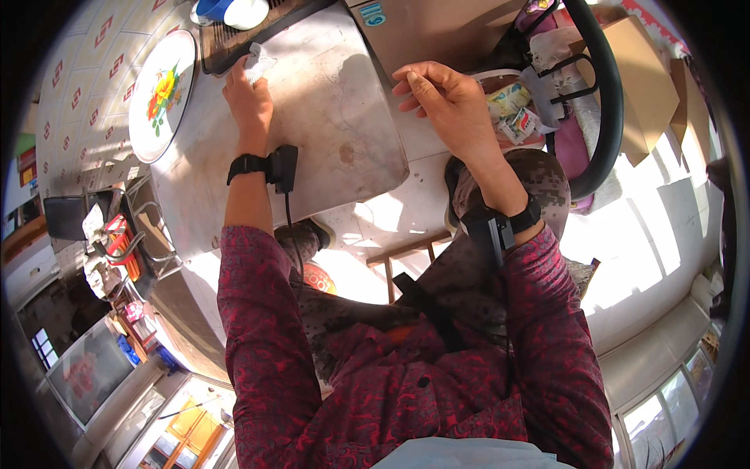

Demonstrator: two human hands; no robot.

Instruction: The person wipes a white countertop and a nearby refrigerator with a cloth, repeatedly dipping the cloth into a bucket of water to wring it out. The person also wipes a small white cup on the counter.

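Observation:
Near the far left part of the worn table (328, 146), my left hand (249, 99) grips a crumpled white cloth (258, 63) with fine ridges. The cloth sits close to the corner of a dark-rimmed tray (234, 44). To the left of that hand lies a white oval platter (164, 97) painted with flowers. My right hand (448, 108) hangs in the air past the table's right edge, its fingers loosely bent and spread. Nothing shows in it. Below and beside it is a container (527, 140) holding packets and wrappers.
Blue and white cups (246, 13) stand on the tray. A cardboard box (433, 26) is beyond the table. At right are a black curved armrest (609, 105) and more cardboard (638, 88). Below the table edge is a wooden stool frame (389, 272). A cable (293, 234) trails from my left wrist.

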